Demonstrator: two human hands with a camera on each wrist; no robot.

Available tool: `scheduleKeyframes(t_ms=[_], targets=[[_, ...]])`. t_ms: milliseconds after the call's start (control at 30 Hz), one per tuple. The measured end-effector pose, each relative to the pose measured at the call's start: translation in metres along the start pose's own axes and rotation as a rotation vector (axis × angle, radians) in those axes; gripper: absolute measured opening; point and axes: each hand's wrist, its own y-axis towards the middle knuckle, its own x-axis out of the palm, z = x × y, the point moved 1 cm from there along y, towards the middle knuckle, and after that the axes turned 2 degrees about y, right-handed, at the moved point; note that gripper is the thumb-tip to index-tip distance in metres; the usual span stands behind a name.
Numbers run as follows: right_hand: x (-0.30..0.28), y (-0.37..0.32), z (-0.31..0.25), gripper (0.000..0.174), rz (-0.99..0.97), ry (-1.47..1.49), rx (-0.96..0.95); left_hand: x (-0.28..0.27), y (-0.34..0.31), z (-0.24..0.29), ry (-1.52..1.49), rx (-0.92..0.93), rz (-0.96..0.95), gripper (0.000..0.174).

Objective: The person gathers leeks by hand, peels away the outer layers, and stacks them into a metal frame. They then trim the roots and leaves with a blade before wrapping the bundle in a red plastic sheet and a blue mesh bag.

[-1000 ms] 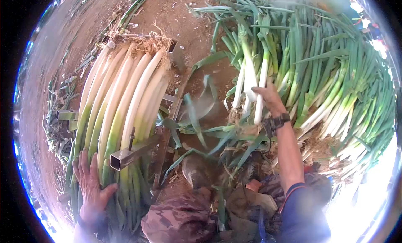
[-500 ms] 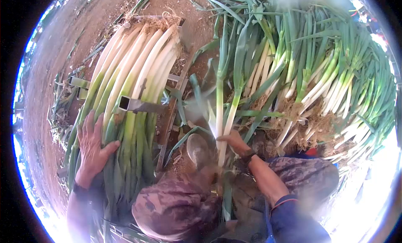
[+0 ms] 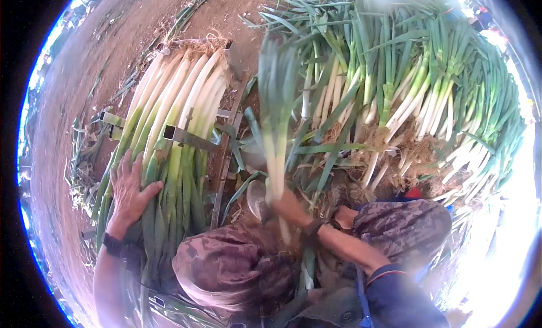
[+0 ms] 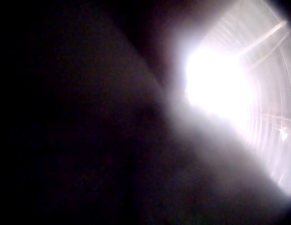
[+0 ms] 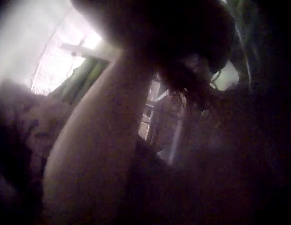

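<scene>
- Head view: a few long leeks (image 3: 275,158) were in the right hand (image 3: 291,206), between the metal frame (image 3: 195,140) and the loose pile (image 3: 389,102). The hand was blurry, but its fingers looked curled round the pale stems near the root end, green tops pointing away from the person.
- Same view: a whole row of leeks (image 3: 175,102) lay side by side in the frame, roots (image 3: 197,44) at the far end. The left hand (image 3: 131,195) rested on the green part, fingers straight and a bit spread, pressing rather than gripping.
- Handling, my take: one leek would be light, but that row would be fairly heavy and awkward. White stems seemed firm, if likely to bruise or snap when bent hard, and maybe slick where the skin was smooth. Leaves looked floppy and easy to crease or tear, so I'd have grabbed the white part just above the roots, snug but no crushing, and let the tops trail.
- Left wrist view: just dark blur and glare. Couldn't tell anything about fingers or leeks there.
- Right wrist view: mostly murk, with some green stuff (image 5: 84,79) toward the upper left. Couldn't make out the fingers' grip from that one.
</scene>
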Motion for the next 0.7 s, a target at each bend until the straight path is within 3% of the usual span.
scheduleKeyframes(t_ms=[33, 67, 133, 167, 233, 267, 333, 467, 533, 567, 667, 700], targets=[[-0.004, -0.01, -0.02, 0.042, 0.01, -0.024, 0.118, 0.0, 0.0, 0.0, 0.001, -0.006, -0.004, 0.089], [-0.003, -0.01, -0.02, 0.042, 0.012, -0.023, 0.113, 0.0, -0.001, 0.0, 0.002, -0.005, 0.001, 0.089], [-0.004, -0.011, -0.012, 0.041, 0.045, -0.281, 0.224, 0.0, 0.0, 0.002, 0.001, -0.008, -0.004, 0.089], [-0.005, -0.01, -0.005, 0.041, 0.051, -0.278, 0.222, -0.002, 0.0, 0.003, 0.002, -0.004, 0.001, 0.089], [-0.01, -0.009, 0.002, 0.038, 0.277, -0.237, 0.012, -0.003, 0.0, 0.004, 0.0, -0.021, -0.012, 0.089], [-0.017, -0.002, 0.005, 0.038, 0.281, -0.236, 0.011, -0.003, 0.0, 0.004, 0.001, -0.017, -0.009, 0.089], [-0.036, 0.024, -0.003, 0.036, 0.281, -0.255, -0.171, -0.002, 0.001, 0.004, 0.012, -0.017, -0.021, 0.089], [-0.051, 0.096, 0.021, 0.032, 0.323, -0.449, 0.043, 0.001, 0.001, 0.001, 0.033, -0.008, 0.004, 0.089], [-0.058, 0.13, 0.056, 0.037, 0.07, -0.286, 0.053, -0.006, 0.0, 0.008, -0.006, -0.042, -0.029, 0.089], [-0.063, 0.133, 0.06, 0.05, 0.046, -0.089, 0.131, -0.005, 0.0, 0.008, -0.01, -0.035, -0.027, 0.089], [-0.061, 0.149, 0.113, 0.047, 0.131, 0.121, 0.123, -0.003, 0.001, 0.006, 0.0, -0.035, -0.02, 0.089], [-0.066, 0.145, 0.108, 0.047, 0.136, 0.122, 0.127, -0.003, 0.001, 0.007, -0.008, -0.04, -0.01, 0.089]])
